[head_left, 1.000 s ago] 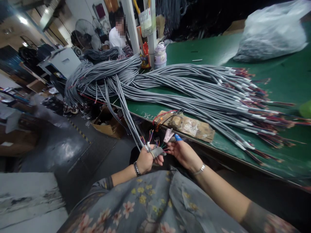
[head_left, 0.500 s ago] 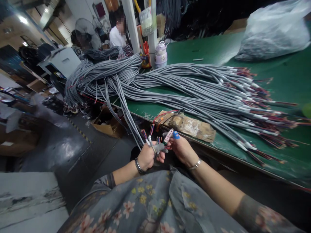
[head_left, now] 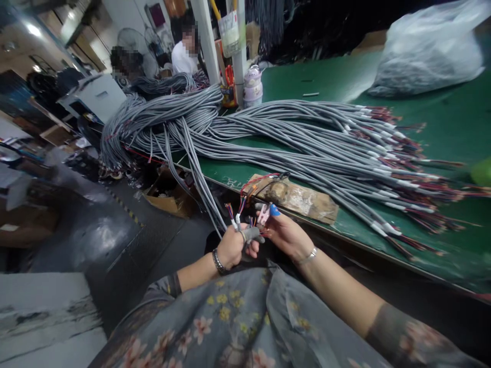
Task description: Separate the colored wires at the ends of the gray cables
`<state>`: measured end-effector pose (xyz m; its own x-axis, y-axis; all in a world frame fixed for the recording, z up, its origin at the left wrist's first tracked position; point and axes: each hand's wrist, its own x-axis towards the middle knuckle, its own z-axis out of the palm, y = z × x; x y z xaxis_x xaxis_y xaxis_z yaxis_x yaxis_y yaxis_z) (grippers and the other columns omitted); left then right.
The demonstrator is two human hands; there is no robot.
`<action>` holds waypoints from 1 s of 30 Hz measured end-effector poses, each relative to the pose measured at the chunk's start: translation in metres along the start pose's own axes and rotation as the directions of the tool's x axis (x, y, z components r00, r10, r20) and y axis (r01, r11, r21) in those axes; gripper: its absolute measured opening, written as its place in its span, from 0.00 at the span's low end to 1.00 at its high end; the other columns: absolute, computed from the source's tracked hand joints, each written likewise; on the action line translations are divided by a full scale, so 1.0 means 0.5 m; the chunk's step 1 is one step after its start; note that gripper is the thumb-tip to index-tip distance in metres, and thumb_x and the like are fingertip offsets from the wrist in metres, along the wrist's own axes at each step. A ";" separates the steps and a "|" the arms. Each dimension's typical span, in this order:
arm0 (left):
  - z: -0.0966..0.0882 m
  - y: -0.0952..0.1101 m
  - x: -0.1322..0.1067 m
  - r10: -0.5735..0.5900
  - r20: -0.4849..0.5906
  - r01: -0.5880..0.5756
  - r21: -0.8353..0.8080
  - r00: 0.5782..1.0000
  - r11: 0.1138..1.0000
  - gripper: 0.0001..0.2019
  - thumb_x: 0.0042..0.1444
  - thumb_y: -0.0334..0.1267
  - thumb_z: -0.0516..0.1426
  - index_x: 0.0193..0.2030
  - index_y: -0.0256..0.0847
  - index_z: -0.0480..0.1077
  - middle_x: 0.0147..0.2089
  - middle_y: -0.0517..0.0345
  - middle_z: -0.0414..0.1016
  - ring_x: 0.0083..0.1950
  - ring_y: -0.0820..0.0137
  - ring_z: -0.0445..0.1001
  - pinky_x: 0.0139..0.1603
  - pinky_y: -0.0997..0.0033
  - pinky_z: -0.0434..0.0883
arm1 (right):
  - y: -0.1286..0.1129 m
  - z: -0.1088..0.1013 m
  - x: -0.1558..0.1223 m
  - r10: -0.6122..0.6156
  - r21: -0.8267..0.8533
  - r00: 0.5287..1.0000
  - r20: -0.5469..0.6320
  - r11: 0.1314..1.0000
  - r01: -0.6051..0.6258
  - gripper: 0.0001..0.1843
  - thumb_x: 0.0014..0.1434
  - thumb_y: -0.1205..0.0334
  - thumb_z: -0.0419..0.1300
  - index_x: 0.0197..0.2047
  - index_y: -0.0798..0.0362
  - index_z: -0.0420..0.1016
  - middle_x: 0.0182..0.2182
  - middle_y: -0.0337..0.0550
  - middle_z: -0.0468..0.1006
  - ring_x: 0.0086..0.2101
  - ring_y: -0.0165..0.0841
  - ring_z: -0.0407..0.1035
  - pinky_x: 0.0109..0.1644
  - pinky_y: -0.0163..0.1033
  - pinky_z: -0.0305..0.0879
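Note:
My left hand (head_left: 230, 249) is closed around several grey cables (head_left: 209, 197) by their ends. White-banded ends (head_left: 235, 223) with thin coloured wires fanning out stick up above its fingers. A grey covering (head_left: 250, 234) wraps one of its digits. My right hand (head_left: 291, 236), with a blue cover (head_left: 274, 210) on a fingertip, pinches a small pink-and-white tool (head_left: 263, 214); its exact kind is unclear. This tool is close beside the coloured wires at the left hand's fingers. Whether it touches them, I cannot tell.
On the green table (head_left: 284, 84) lies a long bundle of grey cables (head_left: 268, 138) with bared wire ends at right. A worn wooden block (head_left: 299, 199) sits at the near edge. Behind are a plastic bag (head_left: 429, 51), a lilac container (head_left: 253, 87) and a person (head_left: 184, 56).
The pink-and-white tool has tipped slightly down and left and now shows a broader, split shape. My right fingers have shifted a little; my left hand keeps its hold, nearly still.

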<state>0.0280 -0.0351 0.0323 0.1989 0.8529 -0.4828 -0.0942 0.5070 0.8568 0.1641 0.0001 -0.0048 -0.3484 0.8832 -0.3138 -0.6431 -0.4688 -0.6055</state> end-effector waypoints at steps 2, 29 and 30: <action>0.001 0.001 0.000 0.006 -0.004 -0.006 0.006 1.000 1.000 0.23 0.36 0.57 0.63 0.20 0.35 0.67 0.13 0.61 0.65 0.11 0.78 0.61 0.13 0.78 0.57 | 0.003 -0.001 0.002 0.001 0.014 1.000 0.012 1.000 -0.001 0.18 0.41 0.46 0.72 0.29 0.49 0.79 0.27 0.37 0.80 0.26 0.29 0.69 0.29 0.34 0.66; 0.016 -0.011 -0.008 0.132 -0.151 -0.142 -0.059 0.980 0.988 0.23 0.37 0.58 0.63 0.22 0.36 0.68 0.15 0.60 0.67 0.13 0.78 0.63 0.14 0.78 0.56 | 0.021 -0.002 -0.011 -0.376 -0.429 0.924 -0.065 0.847 0.314 0.27 0.45 0.31 0.60 0.21 0.50 0.71 0.20 0.38 0.73 0.24 0.32 0.64 0.31 0.39 0.64; 0.017 -0.011 -0.008 0.127 -0.154 -0.137 -0.059 0.980 0.989 0.23 0.37 0.58 0.62 0.22 0.36 0.67 0.15 0.60 0.67 0.13 0.78 0.62 0.14 0.78 0.56 | 0.022 -0.002 -0.008 -0.356 -0.403 0.933 -0.057 0.863 0.305 0.28 0.44 0.31 0.60 0.22 0.50 0.72 0.20 0.38 0.73 0.23 0.32 0.64 0.31 0.39 0.64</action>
<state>0.0359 -0.0423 0.0307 0.0323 0.9193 -0.3922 -0.1780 0.3914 0.9028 0.1589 -0.0088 -0.0108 -0.0570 0.9913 -0.1189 -0.3868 -0.1318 -0.9127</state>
